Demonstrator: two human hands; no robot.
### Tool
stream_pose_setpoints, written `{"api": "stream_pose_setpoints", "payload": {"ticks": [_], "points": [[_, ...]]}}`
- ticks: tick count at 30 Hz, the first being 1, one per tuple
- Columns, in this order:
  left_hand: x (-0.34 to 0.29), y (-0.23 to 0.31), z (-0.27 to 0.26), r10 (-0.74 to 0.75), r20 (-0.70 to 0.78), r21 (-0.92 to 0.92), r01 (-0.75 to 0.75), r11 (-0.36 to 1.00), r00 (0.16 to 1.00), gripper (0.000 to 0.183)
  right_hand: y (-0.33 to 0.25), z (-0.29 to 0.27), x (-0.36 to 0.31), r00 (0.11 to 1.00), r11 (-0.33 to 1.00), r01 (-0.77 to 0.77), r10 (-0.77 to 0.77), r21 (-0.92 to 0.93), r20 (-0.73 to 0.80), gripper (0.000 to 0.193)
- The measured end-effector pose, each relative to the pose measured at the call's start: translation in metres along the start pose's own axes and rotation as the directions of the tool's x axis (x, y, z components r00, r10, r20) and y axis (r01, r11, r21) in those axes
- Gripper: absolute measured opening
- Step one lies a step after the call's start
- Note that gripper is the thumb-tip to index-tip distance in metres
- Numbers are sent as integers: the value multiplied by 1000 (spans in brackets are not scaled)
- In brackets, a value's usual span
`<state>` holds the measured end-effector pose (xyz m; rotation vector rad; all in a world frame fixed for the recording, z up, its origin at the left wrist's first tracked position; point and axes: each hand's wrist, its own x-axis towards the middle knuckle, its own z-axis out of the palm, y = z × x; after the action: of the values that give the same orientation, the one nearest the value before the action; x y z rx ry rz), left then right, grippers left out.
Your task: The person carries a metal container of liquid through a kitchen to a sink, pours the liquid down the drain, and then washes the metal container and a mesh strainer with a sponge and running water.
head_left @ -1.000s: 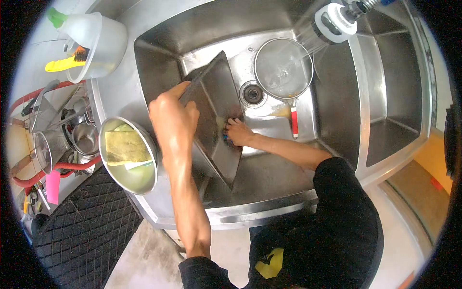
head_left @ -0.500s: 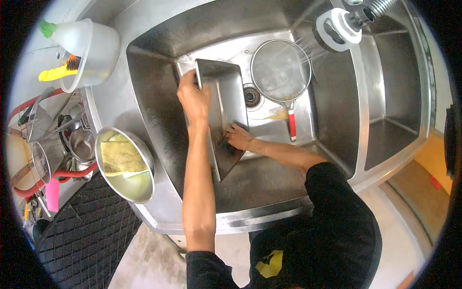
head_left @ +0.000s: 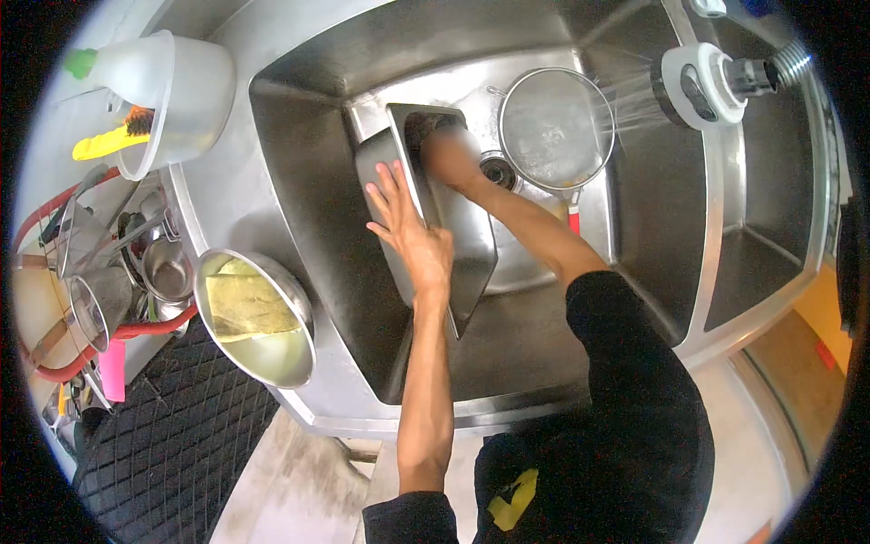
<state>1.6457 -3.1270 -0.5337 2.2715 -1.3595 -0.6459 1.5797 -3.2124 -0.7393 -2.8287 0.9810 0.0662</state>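
While the left hand (head_left: pixel 412 238) lies spread on the pan (head_left: pixel 473 238), the right hand (head_left: pixel 450 160) inside is blurred, grip unclear; a yellow emblem (head_left: pixel 513 504) marks the shirt (head_left: pixel 616 426).

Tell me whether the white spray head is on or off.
On: thin water streams fan out from the spray head toward the round strainer.
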Motion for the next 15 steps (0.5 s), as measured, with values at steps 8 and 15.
{"api": "stream_pose_setpoints", "payload": {"ticks": [8, 15], "points": [[3, 5, 2, 13, -33, -5, -14, 1000, 999, 95, -15, 15, -54, 991, 990, 131, -133, -60, -20, 32], [7, 12, 4, 18, -23, -22, -18, 1000, 1000, 95, -6, 14, -65, 969, 945, -233, 246, 230, -31, 36]]}}
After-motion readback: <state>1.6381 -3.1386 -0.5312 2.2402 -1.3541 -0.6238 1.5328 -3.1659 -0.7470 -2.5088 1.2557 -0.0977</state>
